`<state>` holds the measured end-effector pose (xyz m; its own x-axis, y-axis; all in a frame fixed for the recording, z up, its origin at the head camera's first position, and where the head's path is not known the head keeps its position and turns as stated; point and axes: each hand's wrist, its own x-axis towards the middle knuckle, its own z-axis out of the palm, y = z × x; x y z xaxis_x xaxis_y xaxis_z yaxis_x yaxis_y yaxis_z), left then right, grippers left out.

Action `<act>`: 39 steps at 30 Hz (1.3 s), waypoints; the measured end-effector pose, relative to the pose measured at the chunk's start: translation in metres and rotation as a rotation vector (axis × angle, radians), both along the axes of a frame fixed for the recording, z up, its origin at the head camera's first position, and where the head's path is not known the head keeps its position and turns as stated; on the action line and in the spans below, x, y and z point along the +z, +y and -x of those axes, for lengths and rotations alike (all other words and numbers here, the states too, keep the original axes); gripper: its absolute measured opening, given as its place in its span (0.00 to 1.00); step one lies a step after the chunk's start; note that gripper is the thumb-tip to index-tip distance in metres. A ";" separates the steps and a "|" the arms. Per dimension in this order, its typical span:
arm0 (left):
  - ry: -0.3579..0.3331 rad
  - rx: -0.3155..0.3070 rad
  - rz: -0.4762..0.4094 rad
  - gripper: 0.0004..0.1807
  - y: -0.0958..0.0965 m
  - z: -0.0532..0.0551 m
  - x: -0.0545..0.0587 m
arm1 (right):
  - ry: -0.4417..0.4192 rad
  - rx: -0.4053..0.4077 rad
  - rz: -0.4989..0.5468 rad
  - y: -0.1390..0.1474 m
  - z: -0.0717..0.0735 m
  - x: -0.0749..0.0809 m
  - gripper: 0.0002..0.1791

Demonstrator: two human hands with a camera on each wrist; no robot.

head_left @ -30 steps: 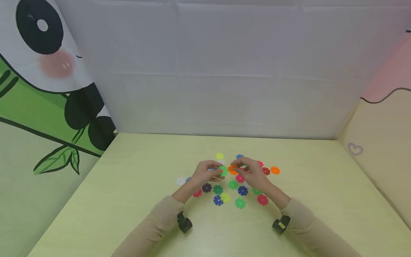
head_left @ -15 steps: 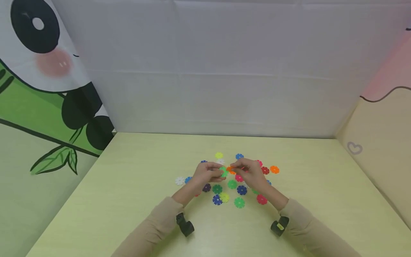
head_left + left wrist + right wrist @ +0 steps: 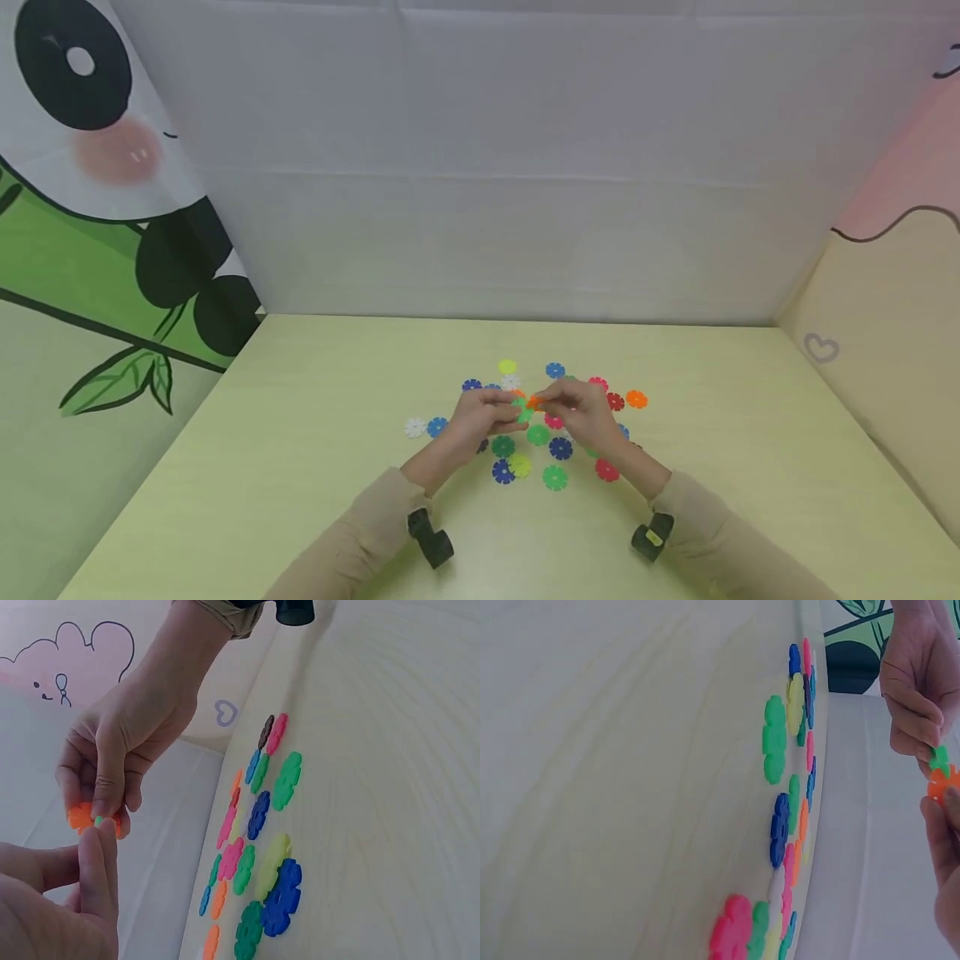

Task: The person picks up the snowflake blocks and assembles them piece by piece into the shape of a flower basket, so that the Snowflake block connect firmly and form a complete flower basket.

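Note:
My left hand [image 3: 480,414] pinches a green notched plastic disc [image 3: 522,410] at its edge. Facing it, my right hand [image 3: 585,408] holds an orange notched disc [image 3: 533,402] between thumb and fingertips. The two discs meet edge to edge above the table, the orange one turned at an angle to the green. In the right wrist view the green disc [image 3: 940,760] overlaps the rim of the orange disc [image 3: 937,785]. Fingers cover most of the green disc in the left wrist view, where only a sliver shows beside the orange disc [image 3: 80,816].
Below and around the hands, several loose notched discs lie on the pale table [image 3: 300,500], among them a green disc [image 3: 555,477], a dark blue disc [image 3: 560,448] and a red disc [image 3: 607,470]. A white backdrop [image 3: 480,242] stands behind the table.
The orange disc has come left to the green disc's edge and turned from face-on to more edge-on. Both hands have drawn closer together, keeping their grips.

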<state>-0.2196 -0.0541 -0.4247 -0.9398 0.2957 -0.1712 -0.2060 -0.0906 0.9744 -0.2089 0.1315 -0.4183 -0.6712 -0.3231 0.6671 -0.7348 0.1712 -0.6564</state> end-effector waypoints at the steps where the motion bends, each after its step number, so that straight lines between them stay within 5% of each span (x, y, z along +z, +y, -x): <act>1: 0.006 -0.003 0.011 0.15 -0.001 0.000 0.000 | 0.004 0.007 -0.008 0.001 0.002 -0.003 0.11; 11: 0.115 -0.171 0.229 0.14 -0.013 0.008 -0.002 | -0.193 0.064 -0.239 0.020 0.025 -0.003 0.08; 22: 0.109 -0.119 0.238 0.13 -0.033 0.010 -0.008 | -0.369 -0.069 -0.555 0.071 0.046 -0.025 0.11; 34: 0.076 -0.125 0.186 0.13 -0.037 0.009 -0.010 | -0.427 -0.069 -0.630 0.073 0.052 -0.037 0.13; 39: 0.074 -0.106 0.159 0.11 -0.035 0.008 -0.011 | -0.379 -0.088 -0.613 0.072 0.051 -0.036 0.11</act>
